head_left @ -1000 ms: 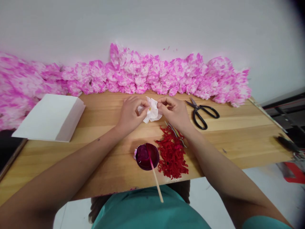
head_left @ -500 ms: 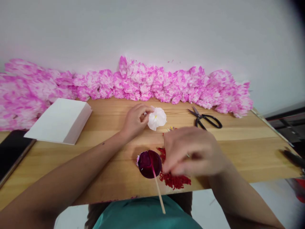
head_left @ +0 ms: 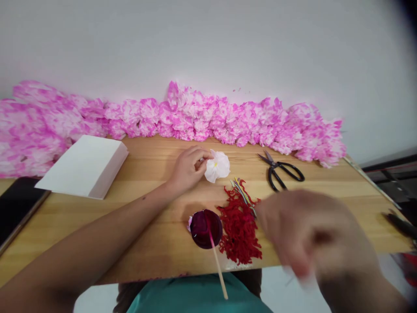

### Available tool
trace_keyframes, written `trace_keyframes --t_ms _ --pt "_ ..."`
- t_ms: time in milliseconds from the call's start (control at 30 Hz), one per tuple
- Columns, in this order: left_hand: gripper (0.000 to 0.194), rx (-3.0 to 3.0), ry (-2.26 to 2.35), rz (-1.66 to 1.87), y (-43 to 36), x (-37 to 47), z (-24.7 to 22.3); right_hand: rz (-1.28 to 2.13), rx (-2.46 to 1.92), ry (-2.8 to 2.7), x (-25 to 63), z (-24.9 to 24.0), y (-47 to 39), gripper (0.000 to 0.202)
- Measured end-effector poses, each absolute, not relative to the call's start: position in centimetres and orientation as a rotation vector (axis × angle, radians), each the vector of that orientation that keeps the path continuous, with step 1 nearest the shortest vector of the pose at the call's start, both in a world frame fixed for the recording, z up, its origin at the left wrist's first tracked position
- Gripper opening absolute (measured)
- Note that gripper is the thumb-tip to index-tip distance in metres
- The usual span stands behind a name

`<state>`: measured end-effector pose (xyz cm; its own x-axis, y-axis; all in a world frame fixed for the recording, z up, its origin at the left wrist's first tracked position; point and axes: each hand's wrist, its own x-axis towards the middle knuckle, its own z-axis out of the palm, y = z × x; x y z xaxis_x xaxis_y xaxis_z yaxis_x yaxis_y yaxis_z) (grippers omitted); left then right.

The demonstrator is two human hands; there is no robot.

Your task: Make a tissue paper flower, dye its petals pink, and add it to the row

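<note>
My left hand [head_left: 192,168] pinches a small white flower [head_left: 217,166] with a yellow centre between thumb and fingertips, just above the wooden table. Blurred by motion, my right hand [head_left: 312,234] hangs over the table's front right edge with its fingers curled together; whether anything is in them is too smeared to see. Between the hands stands a round cup of dark purple-red liquid [head_left: 199,232], a thin wooden stick [head_left: 220,271] leaning out of it towards me. Beside the cup lies a heap of crinkled red strands [head_left: 241,234], with several thin coloured strips [head_left: 241,191] on its far end.
Black-handled scissors [head_left: 276,169] lie open on the right of the table [head_left: 156,252]. A thick stack of white sheets [head_left: 84,165] and a dark phone [head_left: 19,208] are at the left. Pink and white ruffled flowers [head_left: 202,115] line the wall. A dark tool [head_left: 400,221] sits far right.
My right hand has moved right and towards me, away from the red strands, uncovering them and the coloured strips. My left hand keeps its hold on the white flower.
</note>
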<state>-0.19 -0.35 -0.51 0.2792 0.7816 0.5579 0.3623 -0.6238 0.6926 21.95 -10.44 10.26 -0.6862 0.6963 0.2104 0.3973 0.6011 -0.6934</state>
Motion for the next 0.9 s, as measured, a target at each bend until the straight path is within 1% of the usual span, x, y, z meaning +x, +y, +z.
trace_keyframes --t_ms 33,100,167,200,300,400,467,633,733,833,900 --pt "0.022 2.118 1.026 1.304 -0.3 -0.2 -0.6 0.921 -0.997 -2.211 22.0 9.8 -9.4 0.04" --pt "0.022 2.114 1.02 1.313 -0.3 -0.2 -0.7 0.723 -1.369 -2.0 22.0 8.4 -7.2 0.04" --pt "0.021 2.116 1.014 1.32 -0.3 -0.2 -0.7 0.513 -1.516 -2.063 22.0 6.7 -5.5 0.046" --pt "0.021 2.118 1.01 1.32 -0.3 -0.2 -0.8 0.478 -1.551 -2.112 21.9 5.9 -4.9 0.046" --pt "0.021 2.126 1.011 1.312 -0.2 -0.2 -0.8 0.511 -1.585 -2.191 21.6 4.4 -4.2 0.037" --pt "0.02 2.134 1.017 1.305 -0.3 -0.2 -0.7 0.577 -1.607 -2.155 20.9 4.0 -4.1 0.024" --pt "0.02 2.153 1.027 1.317 -0.4 -0.3 -0.6 0.615 -1.583 -2.12 20.5 3.9 -3.6 0.021" --pt "0.021 2.24 1.228 1.427 -0.8 -0.6 0.3 0.678 -1.508 -1.965 19.1 3.7 -1.8 0.018" --pt "0.016 2.316 1.268 1.444 -1.1 -0.7 0.7 0.714 -1.451 -1.861 18.3 3.3 -1.5 0.018" --pt "0.011 2.41 1.185 1.371 -1.3 -0.6 0.8 0.731 -1.462 -1.795 17.8 2.6 -1.8 0.019" --pt "0.012 2.451 1.136 1.268 -1.3 -0.5 0.7 0.754 -1.471 -1.759 17.7 2.1 -2.0 0.02"
